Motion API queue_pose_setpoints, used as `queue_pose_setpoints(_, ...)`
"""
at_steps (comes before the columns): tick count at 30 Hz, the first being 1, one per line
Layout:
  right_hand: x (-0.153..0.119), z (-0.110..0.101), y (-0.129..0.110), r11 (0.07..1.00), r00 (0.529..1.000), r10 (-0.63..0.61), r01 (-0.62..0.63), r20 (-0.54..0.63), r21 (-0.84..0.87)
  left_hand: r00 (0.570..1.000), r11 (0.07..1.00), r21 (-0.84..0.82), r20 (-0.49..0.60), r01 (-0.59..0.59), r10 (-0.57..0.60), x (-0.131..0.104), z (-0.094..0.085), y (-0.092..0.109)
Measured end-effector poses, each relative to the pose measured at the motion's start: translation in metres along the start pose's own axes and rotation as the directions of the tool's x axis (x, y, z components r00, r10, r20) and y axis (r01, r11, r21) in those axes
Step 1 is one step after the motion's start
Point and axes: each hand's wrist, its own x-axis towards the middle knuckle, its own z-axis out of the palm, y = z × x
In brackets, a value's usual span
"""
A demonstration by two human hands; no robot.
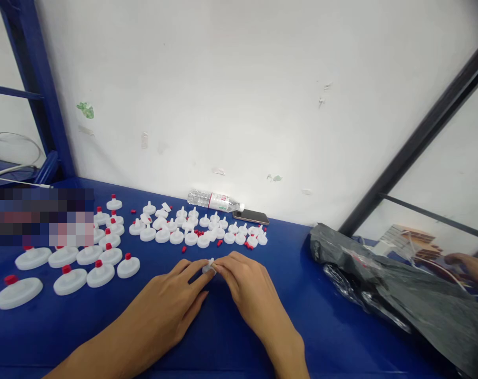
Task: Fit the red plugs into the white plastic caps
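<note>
My left hand [174, 300] and my right hand [250, 289] meet low over the table, fingertips close together. Between them is a white nozzle cap [209, 265], mostly hidden by the fingers; my left fingers grip its side and my right thumb and finger pinch at its edge. Just beyond my hands lie several round white nozzle caps [191, 238] with bare spouts. Small red tips [220, 243] are scattered among them. To the left stand several white caps [100, 274] with red tips [99, 263] fitted on their spouts.
Against the wall lie a clear plastic bottle [215, 200] and a phone [251, 216]. A dark grey plastic bag [388, 284] covers the right side of the blue table [297, 273]. Another person's hand [469, 267] shows at far right. A blurred patch covers the left edge.
</note>
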Motion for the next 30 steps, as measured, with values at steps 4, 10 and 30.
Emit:
queue_pose_setpoints(4, 0.0001, 0.0003, -0.0002, 0.999, 0.996, 0.048, -0.048, -0.072, 0.011, 1.0, 1.0, -0.001, 0.002, -0.015, 0.015, -0.0001, -0.0005, 0.001)
queue_pose_setpoints(10, 0.0004, 0.0009, 0.0005, 0.997, 0.996, 0.054, -0.05, -0.073, 0.056, 0.996, 0.997, -0.027, 0.055, -0.071, 0.072, 0.0018, -0.0051, 0.0053)
queue_pose_setpoints(30, 0.0023, 0.0039, 0.0018, 0.997, 1.0, -0.001, 0.003, -0.023, 0.073, 0.98, 0.987, -0.076, 0.134, -0.139, 0.149, 0.004, -0.0083, 0.0061)
